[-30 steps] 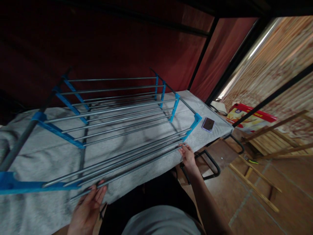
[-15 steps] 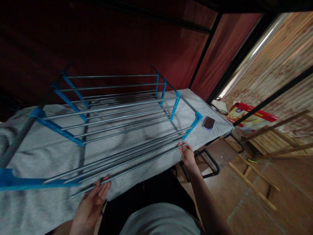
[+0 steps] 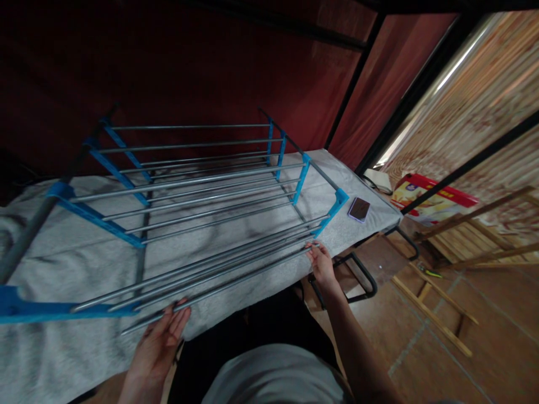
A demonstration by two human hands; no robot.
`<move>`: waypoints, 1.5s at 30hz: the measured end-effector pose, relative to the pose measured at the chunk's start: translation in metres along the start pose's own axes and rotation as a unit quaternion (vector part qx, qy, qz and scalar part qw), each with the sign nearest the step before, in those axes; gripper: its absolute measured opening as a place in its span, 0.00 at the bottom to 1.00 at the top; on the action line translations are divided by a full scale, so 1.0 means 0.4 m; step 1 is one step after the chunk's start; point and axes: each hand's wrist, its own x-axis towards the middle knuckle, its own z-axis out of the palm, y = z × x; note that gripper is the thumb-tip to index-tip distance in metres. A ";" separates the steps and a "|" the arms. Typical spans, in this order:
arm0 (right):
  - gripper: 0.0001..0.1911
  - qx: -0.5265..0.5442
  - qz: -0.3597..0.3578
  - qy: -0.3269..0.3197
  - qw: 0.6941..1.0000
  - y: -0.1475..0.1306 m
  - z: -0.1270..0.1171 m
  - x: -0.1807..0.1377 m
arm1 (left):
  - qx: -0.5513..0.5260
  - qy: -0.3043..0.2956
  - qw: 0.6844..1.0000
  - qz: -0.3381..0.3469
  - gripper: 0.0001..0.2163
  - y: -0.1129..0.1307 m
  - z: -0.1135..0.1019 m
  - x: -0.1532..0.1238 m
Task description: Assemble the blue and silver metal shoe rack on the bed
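Note:
A loose grey metal tube (image 3: 244, 280) lies across both my hands, just in front of the rack. My left hand (image 3: 162, 334) has its fingers around the tube near its left end. Close to the other end, my right hand (image 3: 322, 264) pinches the same tube. The rack (image 3: 197, 179) lies on its side, with grey tubes running between blue plastic brackets. Its nearest right bracket (image 3: 332, 213) is just beyond my right hand. The nearest left bracket (image 3: 67, 312) lies to the left of my left hand and carries several tubes.
Grey fuzzy cloth (image 3: 236, 311) covers the surface under the rack. A phone (image 3: 359, 209) lies at its right end. To the right are a brown stool (image 3: 370, 261), a red and yellow box (image 3: 433, 196) and a wooden frame (image 3: 433, 314) on the tiled floor.
Almost nothing differs. The view has shifted slightly, and both hands keep the tube in about the same place before the rack.

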 end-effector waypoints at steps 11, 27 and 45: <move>0.17 0.001 -0.003 -0.008 1.000 0.001 0.000 -0.001 | 0.009 -0.006 1.000 0.015 0.08 0.005 0.013 -0.011; 0.23 -0.007 0.005 -0.011 1.000 0.002 0.000 -0.003 | 0.000 -0.018 0.999 0.039 0.05 0.000 0.001 0.006; 0.18 0.018 0.011 -0.035 0.999 0.021 -0.028 0.010 | -0.008 -0.014 0.999 0.029 0.08 -0.007 -0.004 0.011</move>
